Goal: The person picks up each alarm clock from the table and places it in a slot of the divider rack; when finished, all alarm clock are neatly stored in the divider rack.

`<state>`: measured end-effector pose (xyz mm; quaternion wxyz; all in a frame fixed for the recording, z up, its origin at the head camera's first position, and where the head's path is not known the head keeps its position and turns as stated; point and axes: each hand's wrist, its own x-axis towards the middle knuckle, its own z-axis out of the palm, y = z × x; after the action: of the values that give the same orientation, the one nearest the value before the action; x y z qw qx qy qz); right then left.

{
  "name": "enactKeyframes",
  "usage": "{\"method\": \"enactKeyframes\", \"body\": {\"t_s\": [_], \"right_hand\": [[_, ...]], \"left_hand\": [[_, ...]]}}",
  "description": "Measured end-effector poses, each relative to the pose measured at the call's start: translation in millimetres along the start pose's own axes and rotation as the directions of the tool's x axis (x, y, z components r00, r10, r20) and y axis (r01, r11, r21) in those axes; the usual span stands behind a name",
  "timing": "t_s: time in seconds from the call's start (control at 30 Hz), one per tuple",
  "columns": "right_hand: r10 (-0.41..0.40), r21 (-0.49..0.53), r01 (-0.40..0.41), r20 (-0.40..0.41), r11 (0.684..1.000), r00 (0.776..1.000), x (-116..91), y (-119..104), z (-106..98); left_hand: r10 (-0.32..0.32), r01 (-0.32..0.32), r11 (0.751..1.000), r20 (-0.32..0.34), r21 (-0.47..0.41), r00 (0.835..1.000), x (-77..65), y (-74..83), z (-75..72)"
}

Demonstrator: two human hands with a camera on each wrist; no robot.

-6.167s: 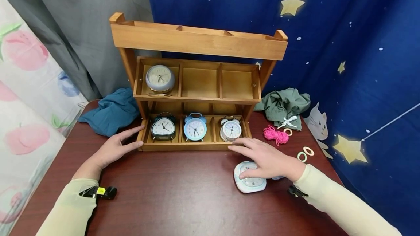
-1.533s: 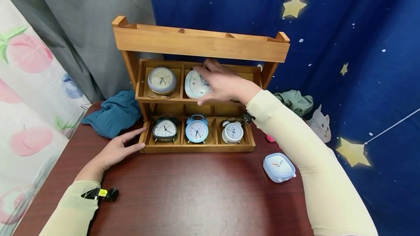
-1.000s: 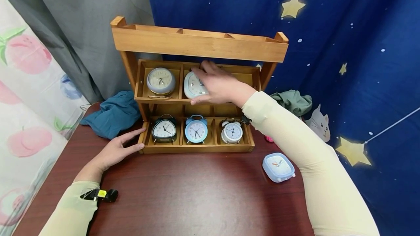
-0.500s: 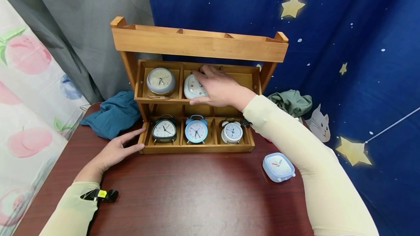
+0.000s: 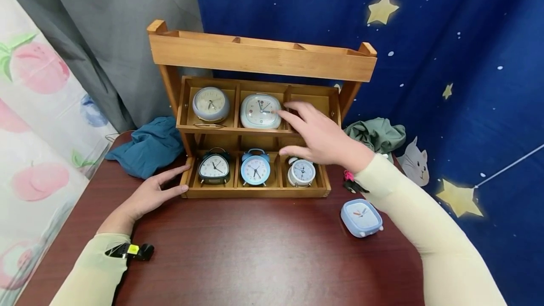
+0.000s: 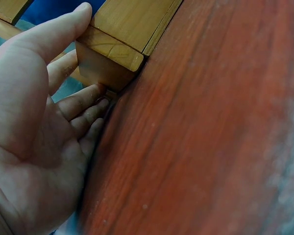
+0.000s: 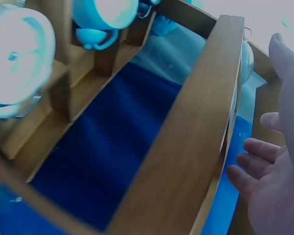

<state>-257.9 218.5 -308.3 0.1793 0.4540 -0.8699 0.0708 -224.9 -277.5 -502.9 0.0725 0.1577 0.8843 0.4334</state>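
Note:
A wooden tiered rack [image 5: 259, 55] stands on the table. My left hand [image 5: 146, 199] touches its lower left corner, thumb at the front and fingers along the side, as the left wrist view also shows. My right hand [image 5: 320, 136] hovers before the rack's right side, fingers spread, holding nothing. Just left of its fingertips, a pale blue-white alarm clock [image 5: 260, 111] sits in the middle compartment of the middle tier. A round lavender clock [image 5: 210, 105] occupies the left one. Along the lower tier stand a black triangular clock [image 5: 214, 167], a blue twin-bell clock [image 5: 255, 169] and a white one [image 5: 301, 173].
A light blue square clock [image 5: 361, 217] lies on the table [image 5: 238, 249] at the right. Teal cloth [image 5: 146, 148] is bunched left of the rack, green cloth [image 5: 376, 136] right of it. Pink yarn [image 5: 349, 176] shows partly behind the right wrist. Curtains hang behind.
The right hand carried the pale blue-white clock from the table into the middle compartment, then let go and drew back right and down. The left hand has stayed at the rack's corner.

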Motion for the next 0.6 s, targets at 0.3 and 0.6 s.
{"method": "enactKeyframes", "body": {"t_s": [0.3, 0.6], "right_hand": [[0.044, 0.053, -0.039, -0.096, 0.998, 0.994, -96.5, 4.7, 6.4], [0.219, 0.097, -0.213, -0.056, 0.972, 0.974, -168.2, 0.4, 9.2]], "left_hand": [[-0.004, 0.004, 1.0, -0.012, 0.011, 1.0, 0.0, -2.7, 1.7], [0.002, -0.002, 1.0, -0.009, 0.013, 1.0, 1.6, -6.6, 1.2]]}}
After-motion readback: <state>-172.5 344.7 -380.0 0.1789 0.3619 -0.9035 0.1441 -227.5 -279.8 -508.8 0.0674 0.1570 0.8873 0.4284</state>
